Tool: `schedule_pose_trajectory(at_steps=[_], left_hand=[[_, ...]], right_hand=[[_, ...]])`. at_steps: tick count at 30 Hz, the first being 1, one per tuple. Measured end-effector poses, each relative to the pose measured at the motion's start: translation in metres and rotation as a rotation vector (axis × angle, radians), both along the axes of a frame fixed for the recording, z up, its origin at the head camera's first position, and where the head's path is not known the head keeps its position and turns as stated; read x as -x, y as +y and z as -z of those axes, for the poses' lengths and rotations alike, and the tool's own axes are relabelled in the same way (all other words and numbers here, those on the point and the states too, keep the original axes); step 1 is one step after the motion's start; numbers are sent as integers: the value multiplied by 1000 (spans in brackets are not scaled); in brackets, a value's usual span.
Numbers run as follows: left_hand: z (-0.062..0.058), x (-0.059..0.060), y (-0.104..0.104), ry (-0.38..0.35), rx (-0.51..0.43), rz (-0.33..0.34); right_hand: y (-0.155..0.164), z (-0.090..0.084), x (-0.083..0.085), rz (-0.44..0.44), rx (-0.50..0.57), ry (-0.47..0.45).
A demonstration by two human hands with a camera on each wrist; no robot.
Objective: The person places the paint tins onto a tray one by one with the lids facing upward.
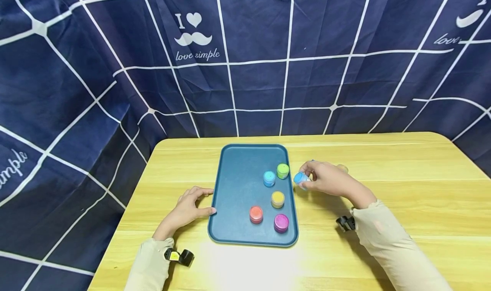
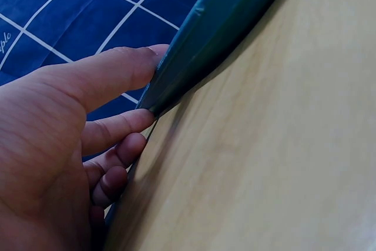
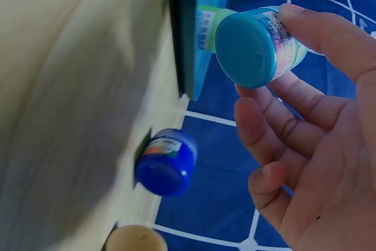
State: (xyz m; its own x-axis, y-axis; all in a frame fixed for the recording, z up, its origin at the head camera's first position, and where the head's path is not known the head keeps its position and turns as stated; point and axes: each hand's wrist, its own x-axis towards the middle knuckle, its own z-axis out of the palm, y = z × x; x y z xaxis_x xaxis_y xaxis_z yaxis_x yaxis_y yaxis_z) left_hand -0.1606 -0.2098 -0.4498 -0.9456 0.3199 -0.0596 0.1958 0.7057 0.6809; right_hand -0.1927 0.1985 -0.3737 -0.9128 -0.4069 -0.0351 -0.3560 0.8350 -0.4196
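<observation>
Right hand (image 3: 317, 145) pinches a small teal jar (image 3: 258, 45) between thumb and fingertips, just beside the tray (image 1: 234, 188); light, rigid, probably slick, best gripped round its sides. Left hand (image 1: 188, 210), fingers loosely spread, touches the tray's edge.

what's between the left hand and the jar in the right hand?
In the head view, the tray lies between them. The left hand touches its left edge; the right hand holds the light-blue jar just past its right edge, near the green jar.
</observation>
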Motion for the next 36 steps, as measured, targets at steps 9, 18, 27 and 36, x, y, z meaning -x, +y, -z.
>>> schedule_pose_trajectory(at_steps=[9,18,27,36], left_hand=[[0,0,1,-4,3,-9],[-2,0,1,-3,-2,-6],[-1,1,1,-2,7,-5],[-1,1,0,-2,3,-1]], right_hand=[[-11,-13,-1,-26,23,12],[-23,-14,0,-95,32,108],[-36,-16,0,-110,59,84],[-50,-15,2,-156,87,57]])
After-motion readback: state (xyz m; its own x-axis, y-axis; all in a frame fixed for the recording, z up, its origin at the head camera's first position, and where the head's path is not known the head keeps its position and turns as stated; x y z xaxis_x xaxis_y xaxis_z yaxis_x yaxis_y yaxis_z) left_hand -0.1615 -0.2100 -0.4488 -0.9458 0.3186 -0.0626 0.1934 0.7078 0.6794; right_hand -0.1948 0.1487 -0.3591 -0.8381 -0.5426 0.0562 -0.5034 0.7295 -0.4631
